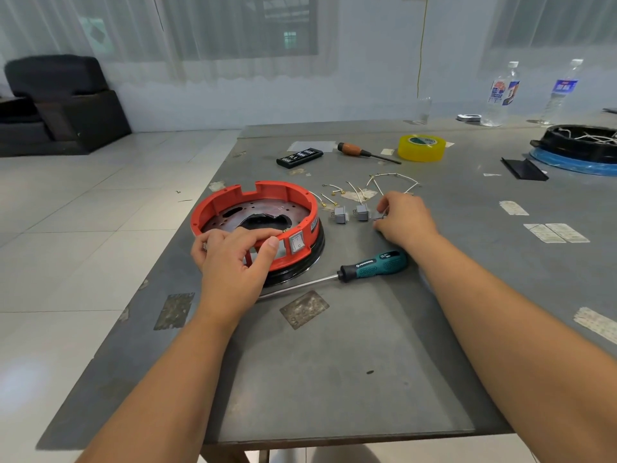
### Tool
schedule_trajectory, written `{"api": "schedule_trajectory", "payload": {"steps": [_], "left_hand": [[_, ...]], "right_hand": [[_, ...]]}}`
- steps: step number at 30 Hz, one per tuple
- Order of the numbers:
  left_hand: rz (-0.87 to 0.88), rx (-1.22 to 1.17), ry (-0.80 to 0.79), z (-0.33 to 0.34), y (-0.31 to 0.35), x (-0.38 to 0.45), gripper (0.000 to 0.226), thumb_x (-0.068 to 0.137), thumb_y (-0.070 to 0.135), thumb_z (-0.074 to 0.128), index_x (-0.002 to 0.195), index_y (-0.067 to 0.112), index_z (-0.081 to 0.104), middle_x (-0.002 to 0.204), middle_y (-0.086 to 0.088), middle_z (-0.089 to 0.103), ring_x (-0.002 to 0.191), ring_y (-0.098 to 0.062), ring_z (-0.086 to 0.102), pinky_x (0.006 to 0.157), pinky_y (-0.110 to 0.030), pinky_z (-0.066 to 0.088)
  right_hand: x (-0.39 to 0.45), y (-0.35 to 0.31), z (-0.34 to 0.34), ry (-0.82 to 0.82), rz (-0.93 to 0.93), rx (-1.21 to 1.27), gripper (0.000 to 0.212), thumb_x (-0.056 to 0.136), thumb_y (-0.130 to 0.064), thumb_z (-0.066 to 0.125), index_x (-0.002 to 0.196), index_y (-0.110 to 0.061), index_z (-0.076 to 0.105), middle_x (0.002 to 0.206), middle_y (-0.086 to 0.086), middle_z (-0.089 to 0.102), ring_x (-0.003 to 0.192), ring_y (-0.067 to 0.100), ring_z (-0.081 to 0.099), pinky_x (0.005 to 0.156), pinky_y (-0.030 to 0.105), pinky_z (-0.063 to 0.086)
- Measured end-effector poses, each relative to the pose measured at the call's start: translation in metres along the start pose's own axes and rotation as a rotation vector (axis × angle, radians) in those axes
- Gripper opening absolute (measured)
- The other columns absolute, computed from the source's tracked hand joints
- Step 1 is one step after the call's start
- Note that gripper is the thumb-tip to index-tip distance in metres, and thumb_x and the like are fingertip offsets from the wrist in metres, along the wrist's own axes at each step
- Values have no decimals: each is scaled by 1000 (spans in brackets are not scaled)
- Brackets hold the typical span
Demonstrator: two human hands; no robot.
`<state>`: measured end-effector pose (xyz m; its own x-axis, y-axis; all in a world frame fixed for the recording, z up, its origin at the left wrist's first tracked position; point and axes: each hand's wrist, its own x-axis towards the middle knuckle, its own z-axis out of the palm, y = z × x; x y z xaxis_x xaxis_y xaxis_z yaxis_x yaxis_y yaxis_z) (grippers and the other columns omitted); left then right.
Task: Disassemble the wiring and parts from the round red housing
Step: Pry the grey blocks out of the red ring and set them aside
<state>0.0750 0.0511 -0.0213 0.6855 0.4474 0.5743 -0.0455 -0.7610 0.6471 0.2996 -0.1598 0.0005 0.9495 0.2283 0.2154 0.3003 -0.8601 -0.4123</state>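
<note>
Two bare hands are working over the grey metal table (384, 345), and the biggest piece in play is the round red plastic housing (283, 192), sitting on its black base ring near the table's left edge. Left hand (233, 262) grips the near rim, thumb outside and fingers curled over the top, steadying it. Inside, the perforated metal plate looks stripped of wiring, so that part seems largely done.

Next down in size, the teal-handled screwdriver (374, 264) lies idle between the forearms, just in front of the housing. Right hand (405, 217) is over by the removed parts, fingers curled onto a small grey switch block (379, 215) (setting it down or picking it up, I cannot tell). Two more grey switch blocks (341, 215) sit in a row just beside it, with loose white wires (394, 177) scattered behind.

What's left, by my reckoning: one white rocker switch (296, 242) remains seated in the red wall, right beside the left thumb.
</note>
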Motion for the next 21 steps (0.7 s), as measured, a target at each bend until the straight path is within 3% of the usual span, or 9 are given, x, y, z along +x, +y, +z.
{"api": "schedule_trajectory", "payload": {"steps": [6,11,15,17,21], "left_hand": [[20,1,8,1,-2,1,18,98,53,50,104,55,67,96,18,69,112,-6,40,116,-45,18],[21,39,-7,1,-3,1,21,91,59,56,108,54,68,99,22,68,118,-15,42,111,-40,20],[39,64,-4,1,-4,2,21,90,59,60,110,54,66,100,22,67,119,-15,43,108,-35,18],[43,70,1,1,-5,2,20,91,58,64,111,53,66,102,21,67,119,-15,44,109,-36,18],[32,94,3,2,-6,2,20,95,47,74,112,52,66,102,25,61,123,-16,44,110,-36,17]], "right_hand": [[13,0,3,-9,36,17,20,89,-15,75,106,-20,65,130,12,48,109,34,59,89,37,48],[15,-3,5,-19,42,10,25,87,-20,78,109,-21,65,130,12,50,111,33,59,90,37,48],[5,-3,-3,-52,16,22,46,85,-29,79,125,-22,59,132,10,51,116,31,58,96,42,52],[-6,-6,-10,-37,-70,44,49,85,-35,79,127,-23,58,125,5,57,115,27,57,97,43,52],[-39,-20,-23,-96,-387,99,18,90,-40,72,100,-25,67,92,-8,63,88,11,62,80,30,51]]}}
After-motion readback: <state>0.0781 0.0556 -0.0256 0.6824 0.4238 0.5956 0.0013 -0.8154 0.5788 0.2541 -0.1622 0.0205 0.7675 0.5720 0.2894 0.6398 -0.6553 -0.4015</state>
